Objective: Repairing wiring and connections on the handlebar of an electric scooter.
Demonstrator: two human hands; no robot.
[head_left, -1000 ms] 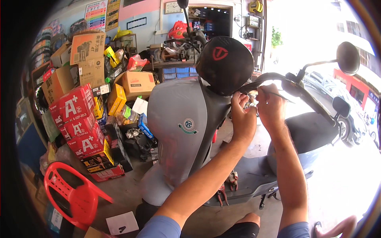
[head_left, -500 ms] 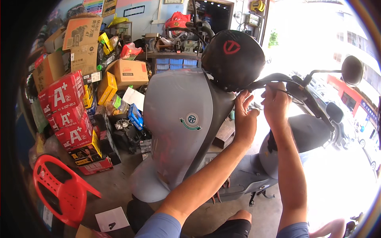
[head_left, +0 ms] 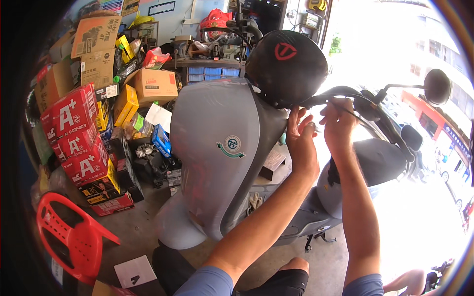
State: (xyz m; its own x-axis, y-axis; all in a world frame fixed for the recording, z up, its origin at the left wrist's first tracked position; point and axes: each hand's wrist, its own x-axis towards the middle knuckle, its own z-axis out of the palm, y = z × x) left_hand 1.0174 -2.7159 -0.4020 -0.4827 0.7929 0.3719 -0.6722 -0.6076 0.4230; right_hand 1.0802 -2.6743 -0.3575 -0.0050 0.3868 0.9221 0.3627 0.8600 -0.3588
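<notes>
A grey scooter (head_left: pixel 217 123) stands before me, with a black rounded, helmet-like shell (head_left: pixel 286 61) bearing a red emblem at its handlebar (head_left: pixel 340 91). My left hand (head_left: pixel 302 140) reaches up beneath the shell, fingers stretched and thumb apart; their tips are partly hidden by the shell's lower edge. Close on its right, my right hand (head_left: pixel 340 126) is raised under the handlebar with its fingers curled in a pinch. A thin black cable (head_left: pixel 364 122) runs from these fingers to the right. Exactly what lies between the fingertips is too small to make out.
Stacked red battery boxes (head_left: pixel 74 133), open cartons (head_left: pixel 150 86) and loose parts crowd the left. A red plastic chair (head_left: pixel 79 241) stands nearer, beside a white booklet (head_left: pixel 134 271) on the floor. A mirror (head_left: pixel 438 87) sticks out right. Another person's limb (head_left: pixel 407 281) shows lower right.
The view has shifted slightly, so the scooter sits a little further left and up. Both hands stay under the handlebar; the left fingers have shifted slightly.
</notes>
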